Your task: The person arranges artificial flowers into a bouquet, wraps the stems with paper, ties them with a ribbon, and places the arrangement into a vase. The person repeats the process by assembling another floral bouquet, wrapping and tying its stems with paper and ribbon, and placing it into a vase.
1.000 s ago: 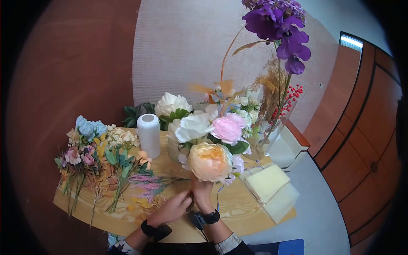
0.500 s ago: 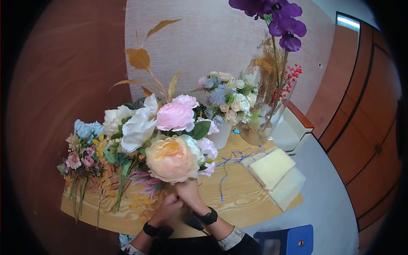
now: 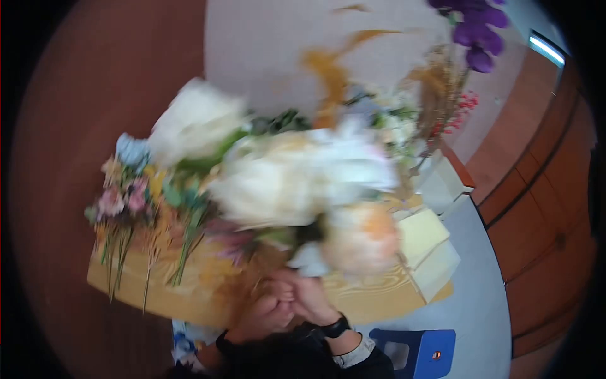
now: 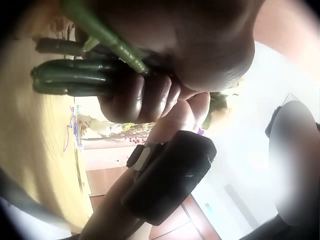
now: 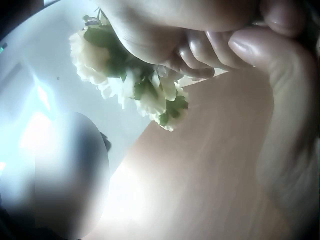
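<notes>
A bouquet of large artificial flowers, blurred by motion, stands over the front of the table in the head view. White blooms [image 3: 268, 183] fill its middle, a peach bloom [image 3: 363, 240] hangs at the right, and brown leaves [image 3: 328, 72] rise on top. My right hand [image 3: 312, 300] grips the bouquet low down, under the blooms. Right against it, my left hand [image 3: 268, 311] has its fingers curled round the stems. Thick green stems [image 4: 72, 77] stick out past the curled fingers [image 4: 132, 100] in the left wrist view. White flowers [image 5: 147, 95] show beyond the hands in the right wrist view.
Cut flower stems [image 3: 117, 252] lie along the table's left side, with a blue flower [image 3: 132, 151] behind. Yellowish wrapping sheets [image 3: 426, 237] lie on the right. Purple orchids [image 3: 480, 31] stand tall at the back right. A blue stool [image 3: 435, 354] is on the floor.
The bouquet swung left, then back right, and has turned: white blooms now face front and the peach bloom sits on the right. Both hands stayed together beneath it. The head view shifted too.
</notes>
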Available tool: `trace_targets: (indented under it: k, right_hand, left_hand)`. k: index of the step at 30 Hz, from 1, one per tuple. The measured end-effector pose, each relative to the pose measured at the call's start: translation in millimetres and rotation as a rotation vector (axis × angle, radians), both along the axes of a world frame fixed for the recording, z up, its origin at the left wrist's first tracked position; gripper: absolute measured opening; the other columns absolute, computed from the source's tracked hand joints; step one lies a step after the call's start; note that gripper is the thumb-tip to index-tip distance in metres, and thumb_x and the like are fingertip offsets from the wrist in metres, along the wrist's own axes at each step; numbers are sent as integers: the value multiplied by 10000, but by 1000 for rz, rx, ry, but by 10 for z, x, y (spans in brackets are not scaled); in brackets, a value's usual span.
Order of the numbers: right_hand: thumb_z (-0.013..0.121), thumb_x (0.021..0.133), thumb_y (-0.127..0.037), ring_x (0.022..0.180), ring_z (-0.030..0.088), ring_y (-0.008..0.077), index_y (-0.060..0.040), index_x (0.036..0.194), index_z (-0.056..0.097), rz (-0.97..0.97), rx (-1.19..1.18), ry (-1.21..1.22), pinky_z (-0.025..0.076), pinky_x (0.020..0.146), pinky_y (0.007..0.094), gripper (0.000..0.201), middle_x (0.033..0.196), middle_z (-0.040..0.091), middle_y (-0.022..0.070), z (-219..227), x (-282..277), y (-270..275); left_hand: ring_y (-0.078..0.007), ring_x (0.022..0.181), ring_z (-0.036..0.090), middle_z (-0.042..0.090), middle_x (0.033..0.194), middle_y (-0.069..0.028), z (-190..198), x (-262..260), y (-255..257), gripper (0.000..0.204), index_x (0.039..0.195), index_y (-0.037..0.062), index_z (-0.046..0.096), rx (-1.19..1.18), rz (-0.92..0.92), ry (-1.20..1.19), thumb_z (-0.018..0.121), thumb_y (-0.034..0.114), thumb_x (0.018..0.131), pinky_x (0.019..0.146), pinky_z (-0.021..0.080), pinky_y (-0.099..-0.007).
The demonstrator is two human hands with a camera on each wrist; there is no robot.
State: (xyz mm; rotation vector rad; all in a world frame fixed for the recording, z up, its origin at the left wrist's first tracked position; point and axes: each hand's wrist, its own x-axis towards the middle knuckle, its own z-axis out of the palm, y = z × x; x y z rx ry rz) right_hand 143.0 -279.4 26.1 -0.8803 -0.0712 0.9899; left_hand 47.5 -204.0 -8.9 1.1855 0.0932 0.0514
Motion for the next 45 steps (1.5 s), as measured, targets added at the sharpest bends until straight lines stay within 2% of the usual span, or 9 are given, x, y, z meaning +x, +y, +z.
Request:
trace_targets:
  k: [3,4,6,18,24,33,38,40,45]
  right_hand:
    - [461,828,-52,406,221,73,-108,560,345,-82,9,114,201,404,242,297,472,249,-47,204,-166,-172]
    - [438,819,-51,383,192,87,-115,545,309,-116,88,-106,194,392,257,309,450,225,-35,230,-226,-196]
    - [433,812,-61,358,162,90,-107,566,314,-320,100,-153,173,364,263,278,439,199,-35,207,-308,-230]
    - [448,804,-76,334,120,75,-129,516,285,-765,131,-60,119,330,255,336,421,172,-48,-171,-415,-834]
    - [442,787,-58,344,132,65,-137,520,296,-1204,109,-94,121,341,244,314,434,184,-59,-218,-464,-1818]
    - [424,807,-64,345,120,67,-146,516,253,-1261,195,-128,107,336,245,348,428,170,-55,-258,235,-2164]
    - [456,803,-75,360,127,66,-151,515,278,-1211,166,-21,133,360,247,348,432,166,-70,-400,660,-1954]
    - [467,812,-87,368,152,70,-136,526,315,-1137,158,-18,143,363,251,328,445,191,-63,-453,795,-1906]
    - [419,819,-73,334,127,80,-146,510,269,-918,218,-5,139,339,249,351,429,175,-57,-556,928,-1819]
  left_hand:
    - [-233,531,470,469,578,-113,-68,-87,37,283,721,18,471,582,-55,-150,485,241,896,515,379,-343]
    - [-354,576,509,497,630,-219,-209,-46,-26,267,723,-2,463,622,47,-339,479,210,886,530,391,-394]
    - [-406,655,533,546,712,-239,86,-63,14,154,832,-12,498,622,-127,-229,492,141,847,577,416,-420]
    - [-421,580,556,537,598,-263,-68,84,-452,215,809,-41,457,914,-364,-209,514,165,830,521,435,-468]
    - [-330,830,559,545,895,-152,-159,178,-503,244,1058,18,467,962,-688,-439,505,107,834,690,448,-411]
    - [-333,728,558,584,777,-161,8,1337,-100,171,882,-6,611,1170,-331,-628,501,15,752,661,455,-374]
    - [-246,618,571,567,659,-145,-125,2277,-230,176,861,-17,609,1144,-242,-162,580,136,779,574,437,-352]
    - [-214,604,562,546,636,-159,-332,2543,-314,203,823,-43,585,1334,31,-105,583,156,783,561,435,-351]
    - [-395,734,581,583,742,-260,-552,2667,-481,177,734,-55,575,1613,33,-185,524,112,760,664,454,-468]
